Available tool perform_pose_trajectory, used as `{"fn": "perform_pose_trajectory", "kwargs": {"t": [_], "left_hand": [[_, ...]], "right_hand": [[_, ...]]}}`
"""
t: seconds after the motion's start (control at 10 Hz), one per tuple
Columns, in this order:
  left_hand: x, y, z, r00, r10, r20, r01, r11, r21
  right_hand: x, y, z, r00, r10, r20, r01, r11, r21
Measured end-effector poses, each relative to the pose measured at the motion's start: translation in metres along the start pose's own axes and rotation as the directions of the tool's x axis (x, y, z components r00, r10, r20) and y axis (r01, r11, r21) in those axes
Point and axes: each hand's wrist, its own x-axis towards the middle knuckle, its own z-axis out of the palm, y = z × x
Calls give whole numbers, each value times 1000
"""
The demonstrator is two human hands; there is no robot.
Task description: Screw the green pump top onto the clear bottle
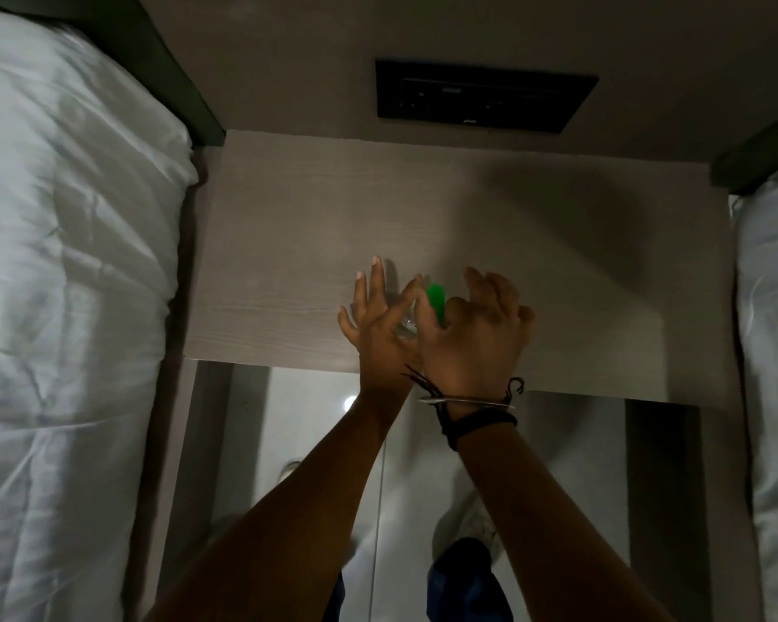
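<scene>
**A:** Bottle and pump first, or the room?

**B:** Room first, since it is filling most of the view. White bedding is lying along the left edge, and more white bedding is showing at the right edge. Between them a pale wood-grain bedside table is sitting against the wall, with a dark switch panel mounted above it.

**A:** And the person?

**B:** Two bare forearms are reaching in from below, over a glossy floor. A dark cord bracelet is wrapping the right wrist.

**A:** What are the hands doing?

**B:** They are meeting above the near edge of the table. The left hand is gripping the clear bottle between thumb and forefinger, its other fingers fanning out. The right hand is closing on the green pump top, outer fingers curling loose.

**A:** Where is the pump sitting?

**B:** It is standing between the two hands, just above the bottle's glassy glint. Whether the threads are engaging, I cannot tell; the hands are covering the joint.
</scene>
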Motion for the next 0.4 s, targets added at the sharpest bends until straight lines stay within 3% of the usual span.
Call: {"fn": "perform_pose_trajectory", "kwargs": {"t": [0.2, 0.3, 0.4], "left_hand": [[-2, -15, 9, 999, 46, -23, -43, 991, 126], [19, -5, 10, 998, -55, 24, 48, 969, 241], [3, -4, -11, 996, -62, 70, 34, 938, 346]], "right_hand": [[-3, -3, -1, 996, 36, 81, -31, 998, -61], [12, -8, -6, 989, 94, 114, -82, 991, -102], [-6, -1, -30, 976, 148, 161, -124, 981, -152]]}}
